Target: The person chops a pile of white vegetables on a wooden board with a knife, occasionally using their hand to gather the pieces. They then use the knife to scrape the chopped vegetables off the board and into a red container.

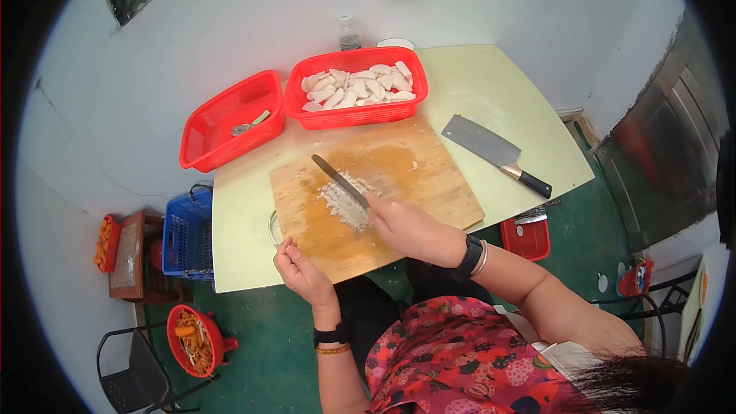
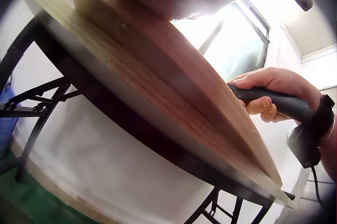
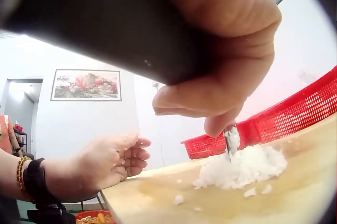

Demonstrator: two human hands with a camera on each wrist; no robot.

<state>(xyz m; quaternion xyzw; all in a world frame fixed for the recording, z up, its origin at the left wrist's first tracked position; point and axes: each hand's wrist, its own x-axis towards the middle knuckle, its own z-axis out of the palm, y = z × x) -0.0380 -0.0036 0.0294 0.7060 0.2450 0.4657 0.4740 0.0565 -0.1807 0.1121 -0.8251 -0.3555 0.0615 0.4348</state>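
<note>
Right hand (image 1: 406, 226): grips knife (image 1: 340, 181), blade down in white mince (image 1: 343, 205) just ahead on board (image 1: 429, 176). Left hand (image 1: 300, 270): loosely curled, empty, at board's near edge. Mince looks fine; basket (image 1: 406, 111) slices beyond remain uncut.

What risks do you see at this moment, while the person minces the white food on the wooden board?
1. The cleaver lies unused beside the cutting board, its handle toward the table edge; a bump might knock it down.
2. The left hand rests at the board's near edge, close to the minced pile; the knife in the right hand may reach it.
3. Bits already lie apart from the pile and may scatter further.
</note>
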